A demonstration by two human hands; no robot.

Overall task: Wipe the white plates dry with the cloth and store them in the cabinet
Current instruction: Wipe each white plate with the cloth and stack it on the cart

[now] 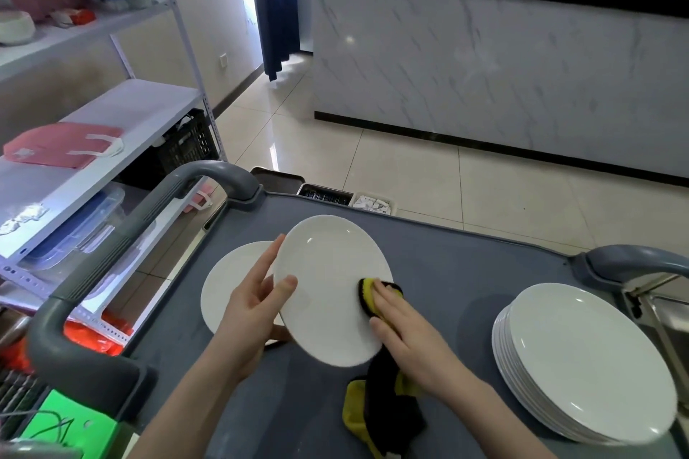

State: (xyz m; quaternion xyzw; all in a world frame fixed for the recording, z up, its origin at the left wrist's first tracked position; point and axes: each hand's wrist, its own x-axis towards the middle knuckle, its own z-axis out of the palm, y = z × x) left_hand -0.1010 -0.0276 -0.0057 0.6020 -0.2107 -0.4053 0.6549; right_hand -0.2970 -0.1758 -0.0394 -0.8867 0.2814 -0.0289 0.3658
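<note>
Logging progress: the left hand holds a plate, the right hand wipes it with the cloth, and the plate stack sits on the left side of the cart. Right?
Not quite: the head view shows the plate stack on the right side of the cart, not the left. The rest holds: the left hand holds a plate and the right hand wipes it with the cloth.

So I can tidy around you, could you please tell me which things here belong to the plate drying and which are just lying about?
For the job: held plate, left hand holding it, cloth, right hand pressing it, lone plate on the cart, plate stack.
Lying about: pink bag, black crate, orange bag.
</note>
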